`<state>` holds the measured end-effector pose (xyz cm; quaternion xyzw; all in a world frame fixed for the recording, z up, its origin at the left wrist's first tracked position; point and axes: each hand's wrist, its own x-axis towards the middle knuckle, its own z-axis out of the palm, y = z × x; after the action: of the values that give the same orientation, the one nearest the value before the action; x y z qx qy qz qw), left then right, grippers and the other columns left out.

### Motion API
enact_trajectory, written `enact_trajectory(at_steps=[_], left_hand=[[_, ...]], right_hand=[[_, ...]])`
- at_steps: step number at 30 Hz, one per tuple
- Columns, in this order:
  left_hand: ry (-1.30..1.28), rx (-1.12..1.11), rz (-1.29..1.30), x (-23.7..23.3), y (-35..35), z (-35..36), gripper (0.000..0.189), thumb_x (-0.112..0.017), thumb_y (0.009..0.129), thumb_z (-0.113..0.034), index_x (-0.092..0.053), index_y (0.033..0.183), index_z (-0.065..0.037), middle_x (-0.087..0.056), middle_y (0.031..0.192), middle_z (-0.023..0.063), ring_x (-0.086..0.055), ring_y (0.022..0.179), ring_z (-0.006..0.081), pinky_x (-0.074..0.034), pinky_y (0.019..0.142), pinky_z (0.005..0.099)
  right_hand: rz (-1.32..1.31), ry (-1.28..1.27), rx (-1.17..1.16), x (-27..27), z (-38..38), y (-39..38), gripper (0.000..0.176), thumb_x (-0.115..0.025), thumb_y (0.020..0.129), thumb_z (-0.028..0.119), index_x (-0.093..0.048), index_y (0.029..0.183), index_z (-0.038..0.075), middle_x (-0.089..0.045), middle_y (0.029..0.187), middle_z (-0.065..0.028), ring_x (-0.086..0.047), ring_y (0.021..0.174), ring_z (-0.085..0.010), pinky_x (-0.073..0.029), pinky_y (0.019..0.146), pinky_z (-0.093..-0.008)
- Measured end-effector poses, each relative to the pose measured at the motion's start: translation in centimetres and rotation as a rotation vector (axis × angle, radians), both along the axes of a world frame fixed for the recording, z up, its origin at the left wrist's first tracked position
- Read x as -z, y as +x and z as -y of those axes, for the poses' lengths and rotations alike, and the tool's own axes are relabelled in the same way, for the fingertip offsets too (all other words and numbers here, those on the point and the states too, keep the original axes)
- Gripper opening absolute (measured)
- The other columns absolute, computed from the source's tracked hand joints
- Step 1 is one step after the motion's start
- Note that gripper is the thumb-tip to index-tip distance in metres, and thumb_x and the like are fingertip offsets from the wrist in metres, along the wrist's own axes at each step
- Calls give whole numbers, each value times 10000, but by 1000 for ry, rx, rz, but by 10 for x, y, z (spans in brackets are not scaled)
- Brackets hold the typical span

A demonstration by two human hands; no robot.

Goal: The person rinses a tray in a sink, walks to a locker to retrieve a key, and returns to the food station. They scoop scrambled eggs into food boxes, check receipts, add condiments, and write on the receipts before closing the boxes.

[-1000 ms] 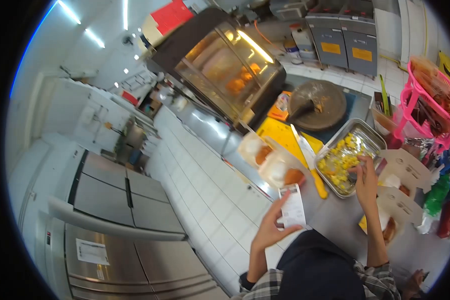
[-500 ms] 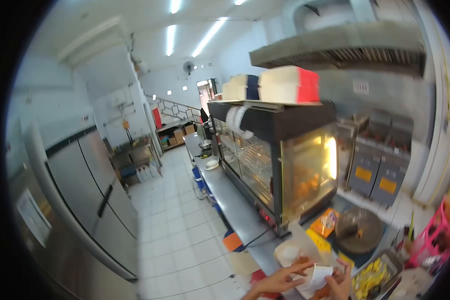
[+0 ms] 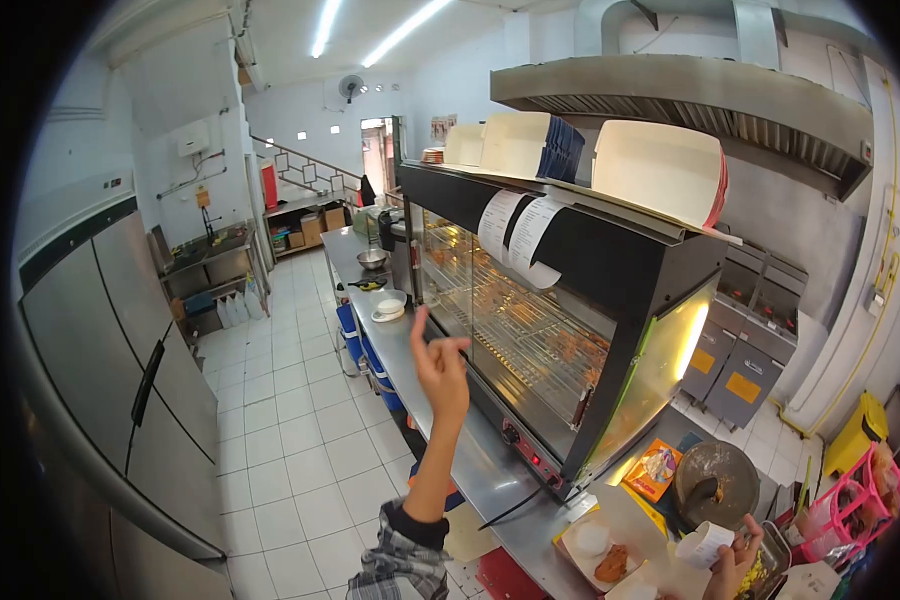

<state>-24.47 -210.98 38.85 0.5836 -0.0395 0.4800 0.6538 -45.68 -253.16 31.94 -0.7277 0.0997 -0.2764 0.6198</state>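
Note:
My left hand point(image 3: 442, 378) is raised in front of the glass door of a food warmer point(image 3: 660, 265). Its index finger points up and the thumb is out to the side, with nothing in it. Low on the right, my right hand point(image 3: 736, 566) grips a curled white receipt point(image 3: 706, 545) with print on it. Beside that hand sits an open paper box point(image 3: 625, 508) with a mound of rice point(image 3: 590, 538) and a piece of fried chicken point(image 3: 612, 563). Behind the warmer's glass, wire racks hold browned food.
Two printed slips point(image 3: 532, 240) hang on the warmer's front, and stacked paper trays point(image 3: 655, 165) stand on top. Right of it are a dark round pan point(image 3: 718, 480), an orange packet point(image 3: 654, 468) and a pink basket point(image 3: 850, 510). A steel counter point(image 3: 480, 440) runs leftward past a metal bowl point(image 3: 372, 259).
My left hand has left the box and risen toward the warmer door. My right hand has shifted right with the receipt. The view has turned right and come closer to the warmer.

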Motion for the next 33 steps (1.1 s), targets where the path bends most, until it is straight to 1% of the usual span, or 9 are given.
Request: enact_trajectory(at_steps=[4,7,9,12,16,20,26,29,33], left_hand=[[14,303,-117,-38,57,14,404,-444,967,-283,-416,1322,-94,-592,1029,84,-511,723,65,-405,601,202],[-43,357,-183,-74,78,31,400,-465,955,-362,-510,1230,-76,-543,1038,65,-483,762,89,-400,651,237],[-62,225,6,-85,98,39,375,-533,926,-361,-557,1147,-59,-500,910,27,-436,730,103,-381,662,250],[202,56,-171,-80,120,26,343,-591,898,-342,-574,1062,-41,-484,874,12,-429,745,94,-377,659,257],[48,486,-18,-79,55,56,166,-633,880,-176,-548,937,-46,-584,870,39,-516,750,86,-398,642,218],[-11,641,-8,-69,-35,119,118,-626,858,-44,-523,915,-36,-625,886,41,-581,805,102,-462,687,213],[183,909,-111,-45,-135,198,418,-619,793,90,-507,1189,21,-547,1153,103,-580,1032,179,-526,808,273],[476,992,-140,-41,-179,243,820,-650,663,176,-310,1387,-9,-328,1345,105,-463,1206,252,-537,868,333],[510,1038,-136,-34,-227,304,931,-699,661,111,-205,1433,-54,-260,1389,131,-365,1281,283,-581,760,286]], right_hand=[[-1,66,76,17,8,6,454,-545,794,28,-502,1242,83,-521,1076,-59,-475,754,-107,-405,581,-228],[222,218,-108,26,8,11,641,-450,699,-48,-319,1315,68,-538,938,-43,-553,833,-99,-450,708,-184],[226,249,-66,21,2,5,638,-447,700,-53,-320,1313,68,-534,943,-42,-552,833,-97,-450,705,-186],[235,282,1,25,8,-6,627,-435,702,-61,-328,1307,66,-528,927,-43,-550,816,-98,-448,692,-193],[189,311,-18,26,18,-23,609,-426,709,-63,-343,1299,63,-533,911,-63,-557,803,-109,-450,704,-203],[166,400,2,18,27,-37,578,-464,729,-69,-356,1282,62,-551,989,-78,-549,830,-101,-443,695,-198],[186,355,-51,20,69,-66,517,-495,782,-121,-372,1250,64,-497,963,-42,-548,783,-74,-444,643,-174],[216,375,-45,19,97,-85,493,-523,810,-115,-369,1243,63,-489,936,-42,-554,772,-76,-463,636,-174],[227,350,-91,12,139,-121,470,-544,830,-93,-366,1237,59,-499,964,-62,-567,756,-79,-477,627,-177]])
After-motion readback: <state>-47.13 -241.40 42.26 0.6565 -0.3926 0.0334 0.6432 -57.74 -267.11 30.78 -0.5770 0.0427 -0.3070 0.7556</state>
